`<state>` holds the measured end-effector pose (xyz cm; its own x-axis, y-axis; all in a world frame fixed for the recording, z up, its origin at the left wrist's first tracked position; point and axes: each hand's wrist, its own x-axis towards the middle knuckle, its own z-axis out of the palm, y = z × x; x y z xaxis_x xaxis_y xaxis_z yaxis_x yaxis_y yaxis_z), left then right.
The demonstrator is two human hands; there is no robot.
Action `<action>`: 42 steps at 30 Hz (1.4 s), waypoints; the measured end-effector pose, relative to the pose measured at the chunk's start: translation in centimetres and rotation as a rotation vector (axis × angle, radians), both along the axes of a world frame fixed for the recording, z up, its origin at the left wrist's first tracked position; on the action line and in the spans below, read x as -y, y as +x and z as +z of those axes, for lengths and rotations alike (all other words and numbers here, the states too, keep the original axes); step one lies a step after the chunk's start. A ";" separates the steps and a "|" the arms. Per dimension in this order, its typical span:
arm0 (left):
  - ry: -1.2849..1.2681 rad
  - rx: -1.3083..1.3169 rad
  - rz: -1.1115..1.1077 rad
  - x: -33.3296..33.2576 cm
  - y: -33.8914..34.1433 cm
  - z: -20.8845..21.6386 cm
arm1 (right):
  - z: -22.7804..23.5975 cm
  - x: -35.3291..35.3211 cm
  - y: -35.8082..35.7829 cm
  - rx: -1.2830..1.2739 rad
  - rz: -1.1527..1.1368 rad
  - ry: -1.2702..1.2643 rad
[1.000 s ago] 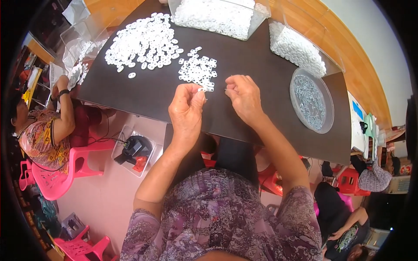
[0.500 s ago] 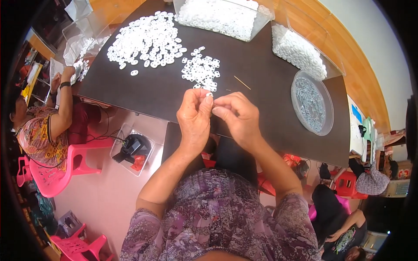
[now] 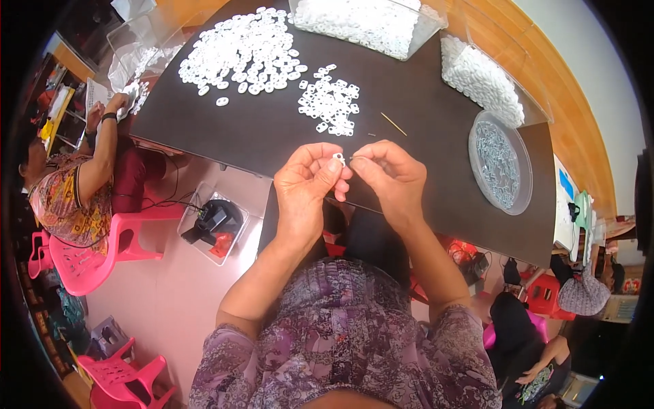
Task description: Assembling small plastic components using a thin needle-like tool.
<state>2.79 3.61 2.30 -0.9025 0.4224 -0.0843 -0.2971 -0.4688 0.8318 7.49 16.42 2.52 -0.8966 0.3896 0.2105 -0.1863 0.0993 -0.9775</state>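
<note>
My left hand (image 3: 310, 180) pinches a small white plastic piece with holes (image 3: 338, 157) between thumb and fingers, above the table's front edge. Close beside it, my right hand (image 3: 390, 178) has thumb and forefinger pressed together; a tiny dark bit shows at the tips, too small to name. Beyond the hands lies a small cluster of flat white pieces with holes (image 3: 328, 102). To its right are a thin tan stick (image 3: 393, 124) and a short dark pin (image 3: 372, 134) on the dark table (image 3: 422, 170).
A larger heap of white oval pieces (image 3: 238, 51) covers the far left. Clear bins of white pieces (image 3: 361, 24) (image 3: 480, 78) stand at the back. A round tub of metal screws (image 3: 501, 163) sits at right. A co-worker (image 3: 75, 184) sits at left; another person (image 3: 524, 341) at lower right.
My hands have drawn slightly apart, and the white piece in the left one shows more. The whole view has shifted, with the table's contents now farther right and higher.
</note>
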 end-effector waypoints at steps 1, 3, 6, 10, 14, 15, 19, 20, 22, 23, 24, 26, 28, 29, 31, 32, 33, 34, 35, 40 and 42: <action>-0.015 -0.008 -0.005 0.1 0.1 0.1 | 0.0 0.0 -0.1 -0.020 0.002 0.021; -0.026 -0.023 -0.014 0.3 0.1 0.0 | 0.2 0.3 -0.1 -0.028 0.025 0.012; -0.034 -0.046 -0.021 0.5 0.0 0.0 | 0.2 0.4 -0.3 -0.039 0.059 0.013; -0.034 -0.081 -0.007 0.9 0.0 -0.2 | 0.0 0.5 -0.5 -0.032 0.083 0.036; -0.034 -0.095 0.014 1.3 0.2 -0.4 | 0.4 1.0 -0.5 -0.019 0.091 0.037; -0.044 -0.110 0.018 1.3 0.2 -0.5 | 0.3 1.0 -0.5 -0.012 0.087 0.048; -0.090 -0.144 0.041 1.4 0.3 -0.5 | 0.1 1.0 -0.6 -0.031 0.085 0.093; -0.090 -0.143 0.043 1.4 0.4 -0.5 | 0.0 1.1 -0.7 -0.030 0.087 0.093; -0.131 -0.172 0.071 1.5 0.5 -0.5 | -0.2 1.0 -0.8 -0.028 0.100 0.100; -0.130 -0.171 0.072 1.4 0.5 -0.5 | -0.3 1.0 -1.0 -0.027 0.100 0.101; -0.161 -0.194 0.094 1.4 0.5 -0.5 | -0.3 1.0 -1.1 -0.048 0.100 0.150; -0.192 -0.217 0.117 1.4 0.5 -0.5 | -0.4 1.1 -1.3 -0.070 0.101 0.199; -0.244 -0.292 0.157 1.3 0.5 -0.7 | -0.6 1.3 -1.4 -0.054 0.100 0.221; -0.242 -0.293 0.156 1.3 0.5 -0.8 | -0.7 1.3 -1.5 -0.054 0.099 0.222; -0.245 -0.273 0.168 1.2 0.6 -1.2 | -1.2 1.3 -1.9 -0.108 0.104 0.286; -0.244 -0.276 0.169 1.3 0.6 -1.3 | -1.3 1.4 -1.9 -0.112 0.105 0.287; -0.245 -0.271 0.162 1.5 0.6 -1.5 | -1.3 1.6 -1.9 -0.102 0.110 0.297; -0.247 -0.267 0.155 1.6 0.5 -1.6 | -1.1 1.7 -1.9 -0.094 0.114 0.308; -0.231 -0.254 0.158 1.6 0.4 -1.9 | -0.6 1.8 -2.0 -0.097 0.105 0.369; -0.135 -0.191 0.157 2.0 0.0 -1.8 | 0.0 1.9 -2.5 -0.118 0.143 0.467; -0.108 -0.188 0.157 2.2 -0.4 -2.0 | 0.3 1.8 -2.9 -0.113 0.154 0.499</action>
